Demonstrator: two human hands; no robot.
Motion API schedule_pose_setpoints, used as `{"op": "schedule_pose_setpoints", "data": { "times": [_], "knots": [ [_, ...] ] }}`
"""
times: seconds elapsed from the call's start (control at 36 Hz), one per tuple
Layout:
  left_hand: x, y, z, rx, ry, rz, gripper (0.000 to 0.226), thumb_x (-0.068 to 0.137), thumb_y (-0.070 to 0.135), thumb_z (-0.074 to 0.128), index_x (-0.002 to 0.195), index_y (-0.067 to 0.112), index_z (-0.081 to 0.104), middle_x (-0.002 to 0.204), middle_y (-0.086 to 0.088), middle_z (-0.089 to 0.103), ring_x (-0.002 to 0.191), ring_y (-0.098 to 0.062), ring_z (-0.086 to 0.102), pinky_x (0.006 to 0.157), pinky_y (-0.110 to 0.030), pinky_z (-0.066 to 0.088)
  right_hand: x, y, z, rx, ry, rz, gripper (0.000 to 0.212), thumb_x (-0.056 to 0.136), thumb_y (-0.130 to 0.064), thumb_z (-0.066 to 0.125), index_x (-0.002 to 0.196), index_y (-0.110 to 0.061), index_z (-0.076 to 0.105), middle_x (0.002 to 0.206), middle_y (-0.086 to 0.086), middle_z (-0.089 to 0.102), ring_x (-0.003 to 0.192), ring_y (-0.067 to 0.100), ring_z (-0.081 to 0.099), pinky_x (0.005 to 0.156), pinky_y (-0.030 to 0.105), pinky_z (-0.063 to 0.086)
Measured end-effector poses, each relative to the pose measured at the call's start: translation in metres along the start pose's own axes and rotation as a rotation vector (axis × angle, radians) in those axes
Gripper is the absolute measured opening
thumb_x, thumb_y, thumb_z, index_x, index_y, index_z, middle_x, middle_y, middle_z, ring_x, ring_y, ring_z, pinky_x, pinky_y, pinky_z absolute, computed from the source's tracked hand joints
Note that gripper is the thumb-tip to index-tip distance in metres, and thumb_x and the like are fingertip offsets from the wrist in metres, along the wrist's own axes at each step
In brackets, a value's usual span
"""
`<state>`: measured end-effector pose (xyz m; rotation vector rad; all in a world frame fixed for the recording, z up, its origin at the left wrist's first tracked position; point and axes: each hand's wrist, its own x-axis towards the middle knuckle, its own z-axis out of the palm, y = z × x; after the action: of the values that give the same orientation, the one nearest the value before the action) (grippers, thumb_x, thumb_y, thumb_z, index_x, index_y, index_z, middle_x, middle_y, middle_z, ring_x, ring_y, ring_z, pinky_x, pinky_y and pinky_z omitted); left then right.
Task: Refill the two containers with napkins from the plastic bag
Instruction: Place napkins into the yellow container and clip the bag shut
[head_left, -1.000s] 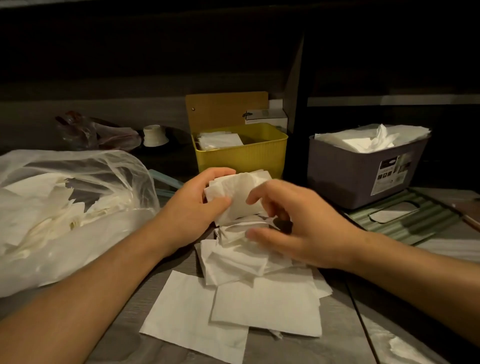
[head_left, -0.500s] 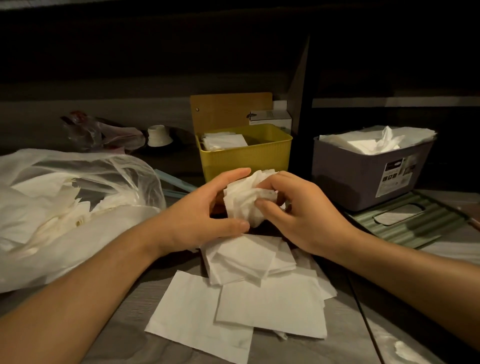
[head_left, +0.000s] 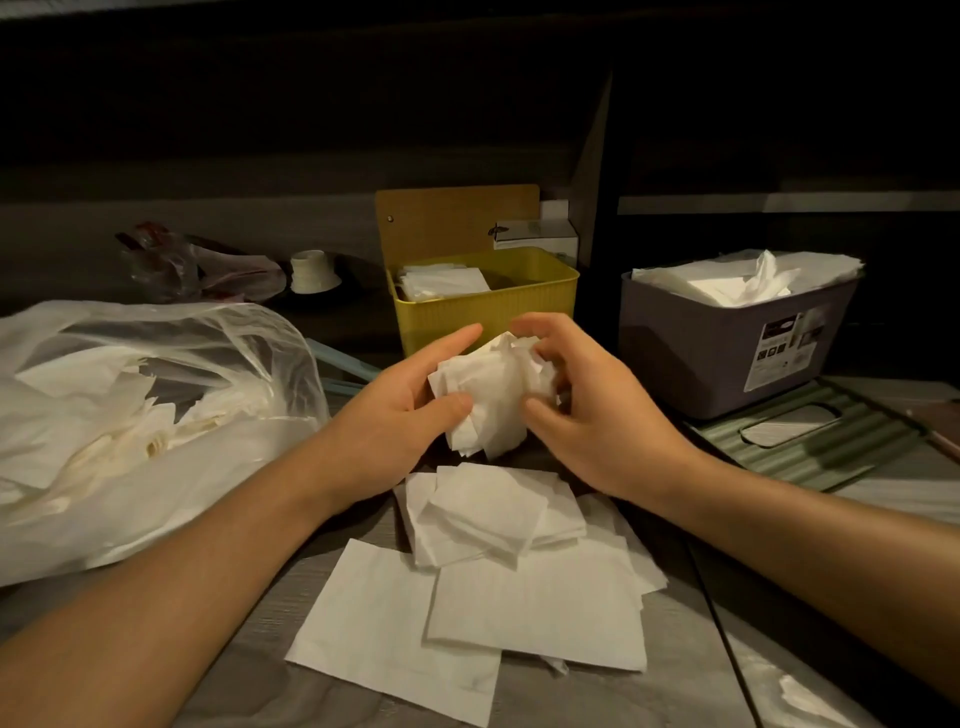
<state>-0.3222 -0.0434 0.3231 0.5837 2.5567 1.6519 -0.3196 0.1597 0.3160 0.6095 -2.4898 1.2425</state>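
A bunch of white napkins (head_left: 493, 395) is held above the table between my left hand (head_left: 400, 415) and my right hand (head_left: 592, 415), both closed on it, just in front of the yellow container (head_left: 483, 317). That container has a few napkins in its left part. The grey container (head_left: 727, 343) at the right is filled to the rim with napkins. The clear plastic bag (head_left: 130, 415) with more napkins lies at the left. Loose napkins (head_left: 493, 566) lie spread on the table below my hands.
A green ribbed lid (head_left: 810, 441) with a slot lies in front of the grey container. A wooden lid (head_left: 457, 223) stands behind the yellow one. A crumpled bag (head_left: 176, 265) and a small white cup (head_left: 311, 270) sit at the back left.
Both hands have lifted a bunch of napkins off the loose pile and pressed it together, raising it toward the yellow container.
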Motion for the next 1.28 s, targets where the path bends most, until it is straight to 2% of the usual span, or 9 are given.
{"op": "schedule_pose_setpoints", "data": {
  "times": [0.22, 0.31, 0.39, 0.47, 0.58, 0.69, 0.89, 1.11, 1.28],
  "knots": [
    [0.002, -0.003, -0.005, -0.171, 0.025, -0.106, 0.058, 0.101, 0.008, 0.05, 0.145, 0.046, 0.044, 0.136, 0.02, 0.057, 0.119, -0.007, 0.061, 0.088, -0.024, 0.057, 0.007, 0.014, -0.01, -0.015, 0.137, -0.003, 0.042, 0.093, -0.007, 0.065, 0.124, -0.033, 0.05, 0.107, -0.017, 0.051, 0.09, 0.002, 0.057, 0.075, 0.014, 0.049],
    [0.003, -0.003, -0.005, -0.163, 0.047, -0.117, 0.057, 0.102, 0.009, 0.048, 0.143, 0.047, 0.045, 0.143, 0.016, 0.053, 0.129, -0.01, 0.054, 0.102, -0.031, 0.052, 0.005, 0.007, -0.013, -0.196, 0.237, -0.215, 0.03, 0.09, -0.003, 0.066, 0.11, -0.023, 0.057, 0.107, -0.012, 0.045, 0.09, -0.003, 0.049, 0.076, 0.011, 0.044],
    [0.003, -0.001, -0.003, -0.155, 0.066, -0.106, 0.056, 0.102, 0.007, 0.047, 0.142, 0.046, 0.047, 0.142, 0.016, 0.055, 0.13, -0.009, 0.054, 0.111, -0.037, 0.045, -0.002, 0.0, -0.011, -0.265, 0.095, -0.399, 0.016, 0.09, -0.013, 0.064, 0.106, -0.015, 0.062, 0.098, -0.011, 0.052, 0.083, -0.002, 0.052, 0.069, 0.011, 0.045],
    [0.001, 0.002, -0.002, -0.133, 0.054, -0.088, 0.056, 0.102, 0.007, 0.045, 0.146, 0.042, 0.047, 0.133, 0.021, 0.06, 0.117, 0.0, 0.062, 0.1, -0.024, 0.051, -0.006, -0.012, 0.002, -0.258, -0.108, -0.262, 0.021, 0.091, -0.034, 0.066, 0.109, -0.026, 0.058, 0.096, -0.016, 0.059, 0.084, 0.005, 0.06, 0.07, 0.016, 0.053],
    [0.0, 0.003, -0.001, -0.101, 0.026, -0.065, 0.057, 0.103, 0.007, 0.044, 0.149, 0.041, 0.042, 0.136, 0.018, 0.058, 0.118, 0.001, 0.061, 0.098, -0.022, 0.052, 0.0, -0.019, 0.006, -0.198, -0.03, -0.13, 0.041, 0.083, -0.043, 0.077, 0.104, -0.031, 0.045, 0.101, -0.018, 0.052, 0.085, 0.002, 0.056, 0.066, 0.01, 0.049],
    [-0.002, 0.003, 0.002, -0.063, -0.021, -0.024, 0.059, 0.104, 0.007, 0.045, 0.151, 0.042, 0.036, 0.14, 0.027, 0.05, 0.124, 0.01, 0.053, 0.098, -0.012, 0.049, -0.002, -0.021, 0.006, -0.148, -0.026, -0.081, 0.058, 0.079, -0.035, 0.083, 0.111, -0.033, 0.035, 0.104, -0.014, 0.044, 0.084, 0.004, 0.053, 0.071, 0.011, 0.05],
    [0.0, 0.0, 0.002, -0.052, 0.01, -0.002, 0.064, 0.103, 0.004, 0.044, 0.152, 0.044, 0.029, 0.134, 0.034, 0.044, 0.116, 0.021, 0.048, 0.091, -0.006, 0.047, 0.003, -0.003, -0.006, 0.011, 0.061, 0.03, 0.051, 0.091, -0.004, 0.063, 0.122, -0.036, 0.039, 0.095, -0.016, 0.054, 0.082, 0.0, 0.058, 0.065, 0.009, 0.048],
    [-0.001, -0.002, -0.001, 0.057, 0.057, 0.021, 0.068, 0.101, 0.006, 0.05, 0.148, 0.051, 0.033, 0.129, 0.023, 0.05, 0.113, -0.007, 0.059, 0.081, -0.013, 0.054, -0.002, 0.012, -0.013, -0.16, 0.011, -0.23, 0.051, 0.089, 0.0, 0.064, 0.131, -0.028, 0.059, 0.107, -0.01, 0.049, 0.102, 0.008, 0.051, 0.086, 0.019, 0.051],
    [0.001, -0.006, -0.002, 0.112, 0.053, 0.049, 0.072, 0.095, 0.012, 0.063, 0.148, 0.052, 0.033, 0.124, 0.031, 0.052, 0.11, 0.001, 0.06, 0.085, -0.021, 0.057, 0.001, 0.01, -0.009, -0.31, -0.023, -0.323, 0.057, 0.09, -0.005, 0.067, 0.137, -0.035, 0.056, 0.144, -0.006, 0.027, 0.142, 0.023, 0.026, 0.111, 0.028, 0.033]
  ]
}}
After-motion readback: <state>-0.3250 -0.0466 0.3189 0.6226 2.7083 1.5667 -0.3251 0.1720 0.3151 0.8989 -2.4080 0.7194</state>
